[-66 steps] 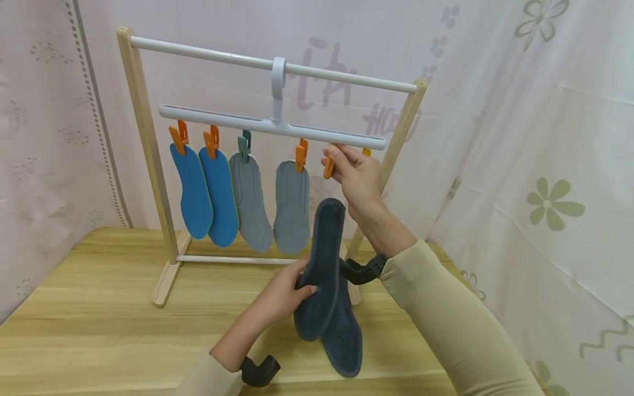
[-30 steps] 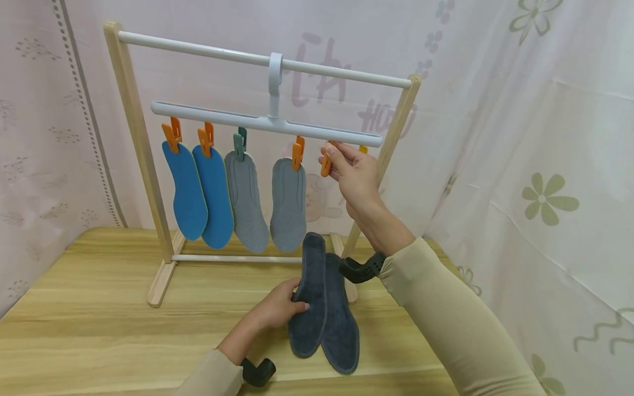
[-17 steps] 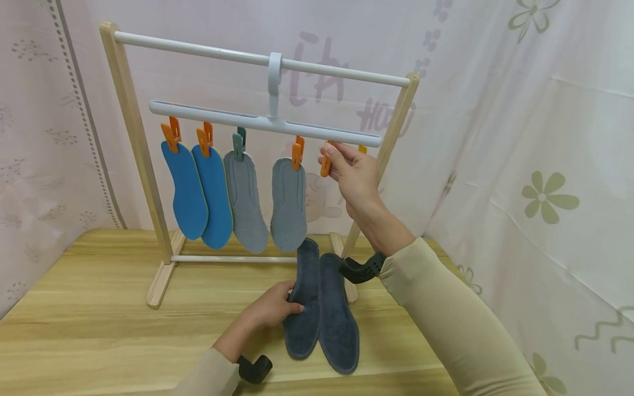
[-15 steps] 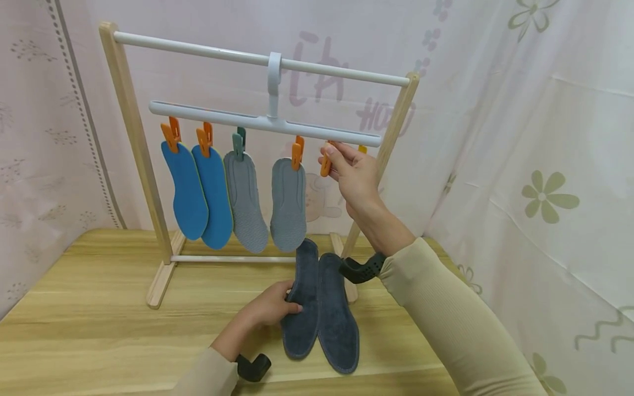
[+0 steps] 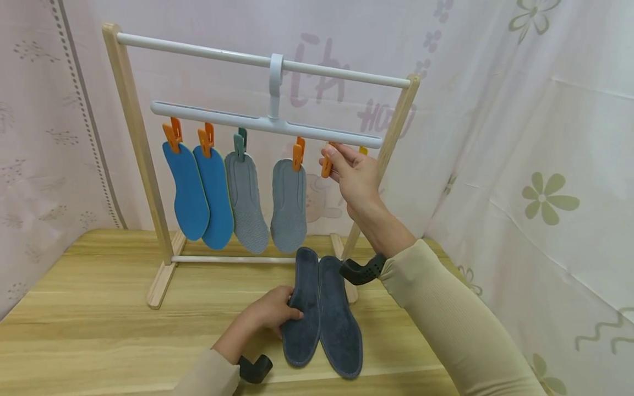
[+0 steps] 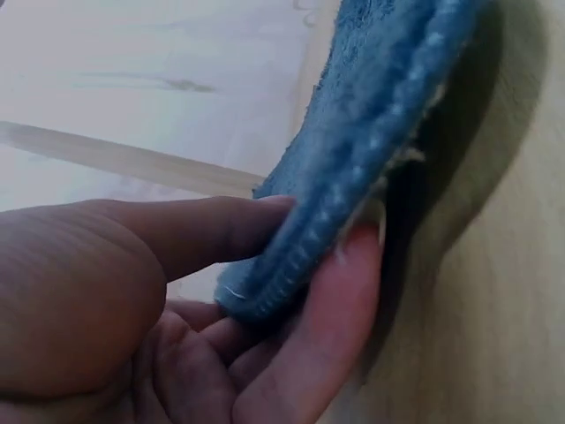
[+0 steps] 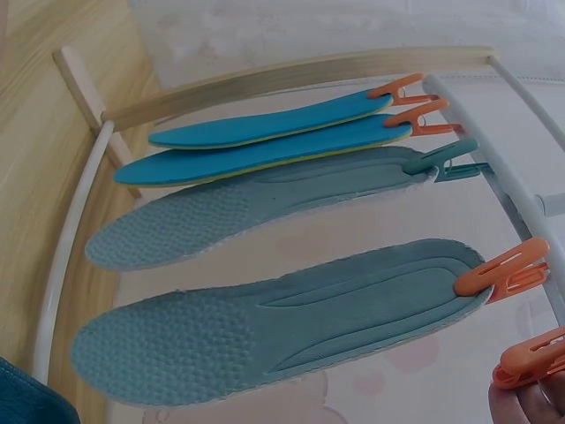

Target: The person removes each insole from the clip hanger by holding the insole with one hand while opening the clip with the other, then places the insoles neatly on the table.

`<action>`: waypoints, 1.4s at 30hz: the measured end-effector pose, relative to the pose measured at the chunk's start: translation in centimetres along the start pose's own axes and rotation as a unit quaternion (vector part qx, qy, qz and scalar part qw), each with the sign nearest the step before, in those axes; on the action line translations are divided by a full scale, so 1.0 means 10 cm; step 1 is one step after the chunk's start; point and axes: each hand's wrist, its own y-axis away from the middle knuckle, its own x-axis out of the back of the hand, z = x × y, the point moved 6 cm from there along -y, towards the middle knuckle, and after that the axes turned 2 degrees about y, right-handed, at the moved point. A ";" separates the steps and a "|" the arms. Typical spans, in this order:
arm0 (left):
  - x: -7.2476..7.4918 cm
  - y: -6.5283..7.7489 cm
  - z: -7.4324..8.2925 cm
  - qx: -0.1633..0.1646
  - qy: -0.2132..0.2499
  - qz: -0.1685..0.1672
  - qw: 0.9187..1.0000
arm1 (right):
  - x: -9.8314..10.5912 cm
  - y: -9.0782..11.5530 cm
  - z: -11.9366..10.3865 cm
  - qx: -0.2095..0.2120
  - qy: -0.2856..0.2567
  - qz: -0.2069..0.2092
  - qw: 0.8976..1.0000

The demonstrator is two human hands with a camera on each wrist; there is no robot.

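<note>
My left hand (image 5: 274, 309) pinches the edge of a dark grey insole (image 5: 303, 330), thumb on top and fingers beneath. In the left wrist view this insole (image 6: 353, 132) is tilted, with a shadow on the wood beside it. A second dark insole (image 5: 342, 324) lies right alongside on the table. Higher up, my right hand (image 5: 360, 179) grips an orange clip (image 5: 326, 162) under the white hanger bar (image 5: 213, 116). Left of that clip hang two grey insoles (image 5: 289, 209) and two blue insoles (image 5: 184, 192), each from its own clip. A yellow clip (image 5: 364, 150) shows partly behind the right hand.
The hanger hooks over the top rail (image 5: 198, 50) of a wooden rack standing on the wooden table (image 5: 99, 330). A low white crossbar (image 5: 238, 259) runs behind the dark insoles. Printed curtains (image 5: 520, 137) surround the table at the back and right.
The left hand has lowered its dark insole from in front of the rack to beside the second one, tilting it leftward. The right hand has stayed at the orange clip.
</note>
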 end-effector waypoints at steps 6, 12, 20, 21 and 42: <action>0.03 0.03 0.04 0.009 -0.064 0.056 0.996 | 0.00 0.01 0.00 0.010 0.005 -0.004 1.000; 0.07 0.08 0.13 0.008 -0.146 0.106 0.984 | 0.00 0.02 -0.01 0.018 0.009 -0.006 1.000; 0.16 0.12 0.20 0.028 -0.239 0.149 0.959 | 0.00 0.02 -0.01 0.015 0.002 -0.006 1.000; 0.17 0.12 0.21 0.025 -0.246 0.152 0.957 | 0.00 0.02 -0.01 0.014 0.003 -0.005 1.000; 0.33 0.28 0.76 -0.139 -0.174 0.261 0.939 | 0.00 0.02 -0.01 0.030 0.019 -0.008 0.999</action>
